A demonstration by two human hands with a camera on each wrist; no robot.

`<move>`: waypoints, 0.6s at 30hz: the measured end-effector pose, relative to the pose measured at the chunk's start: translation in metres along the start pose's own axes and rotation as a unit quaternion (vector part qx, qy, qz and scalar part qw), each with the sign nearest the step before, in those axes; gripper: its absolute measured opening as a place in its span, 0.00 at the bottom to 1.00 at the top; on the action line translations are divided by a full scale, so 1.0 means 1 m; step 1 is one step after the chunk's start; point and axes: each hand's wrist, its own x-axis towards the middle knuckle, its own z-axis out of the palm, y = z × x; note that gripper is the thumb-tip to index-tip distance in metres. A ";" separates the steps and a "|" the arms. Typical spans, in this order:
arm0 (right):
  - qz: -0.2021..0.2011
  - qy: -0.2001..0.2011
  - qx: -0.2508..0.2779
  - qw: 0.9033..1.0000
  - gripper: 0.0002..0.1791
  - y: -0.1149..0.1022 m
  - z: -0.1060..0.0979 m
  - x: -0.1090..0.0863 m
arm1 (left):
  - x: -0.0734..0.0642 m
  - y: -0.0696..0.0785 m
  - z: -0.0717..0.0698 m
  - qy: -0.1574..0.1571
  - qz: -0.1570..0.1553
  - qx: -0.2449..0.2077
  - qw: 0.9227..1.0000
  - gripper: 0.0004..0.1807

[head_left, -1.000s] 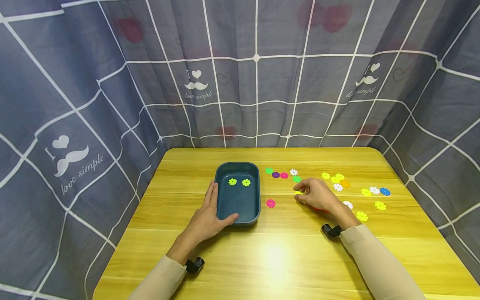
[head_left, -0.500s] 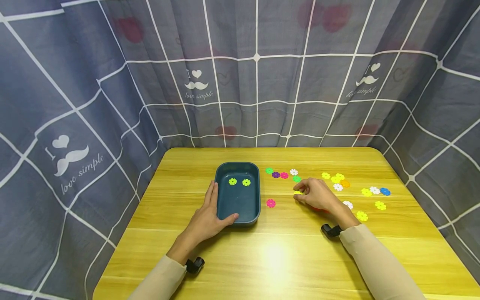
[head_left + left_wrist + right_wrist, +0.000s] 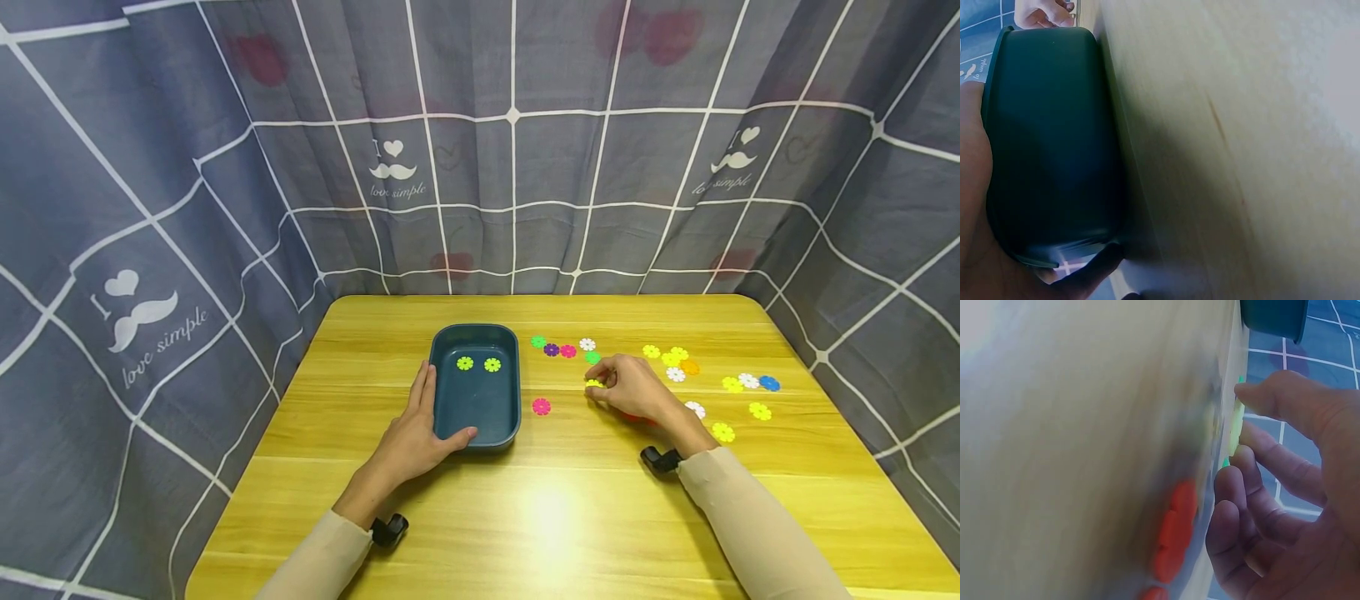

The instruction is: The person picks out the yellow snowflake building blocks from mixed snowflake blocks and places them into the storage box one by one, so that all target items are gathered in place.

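Observation:
A dark teal plastic tray [image 3: 477,408] stands on the table with two yellow-green flower-shaped discs [image 3: 478,364] inside. My left hand [image 3: 412,437] rests against its near left corner, straight fingers along the left wall and thumb across the near rim. Thumb and fingertips of my right hand [image 3: 633,392] pinch a yellow flower-shaped disc [image 3: 1236,428] low over the table, right of the tray. A red flower-shaped disc [image 3: 1175,531] lies beneath that hand, mostly hidden in the head view.
Near the tray lies a pink disc [image 3: 542,407]; a purple disc [image 3: 552,350] and others in green, pink and white lie behind it. Several yellow discs [image 3: 723,432], with white, orange and blue disc [image 3: 769,383] ones, spread to the right. A grid-patterned curtain [image 3: 480,167] surrounds the table [image 3: 487,525].
My right hand shifts very slightly left with the yellow disc between its fingertips. The left hand and the tray stay as they were.

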 end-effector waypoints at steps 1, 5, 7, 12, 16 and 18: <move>-0.002 0.000 0.001 1.000 0.11 -0.001 0.000 0.000 | 0.000 0.000 0.000 0.000 0.000 0.000 1.000 0.77; -0.010 -0.003 0.002 1.000 0.11 -0.003 -0.001 0.002 | 0.000 0.000 0.000 -0.002 -0.002 0.002 1.000 0.77; -0.009 -0.004 0.002 1.000 0.10 -0.004 0.000 0.004 | 0.000 0.000 -0.001 -0.001 -0.002 0.001 1.000 0.76; -0.006 -0.006 0.003 1.000 0.10 -0.005 0.000 0.007 | -0.001 0.001 -0.001 -0.003 -0.002 -0.002 1.000 0.76; -0.002 -0.010 0.004 1.000 0.11 -0.008 -0.002 0.009 | 0.000 0.001 -0.001 -0.002 -0.006 0.001 1.000 0.76; -0.006 -0.011 0.004 1.000 0.11 -0.010 -0.002 0.010 | 0.000 0.001 0.000 -0.001 -0.006 0.003 1.000 0.76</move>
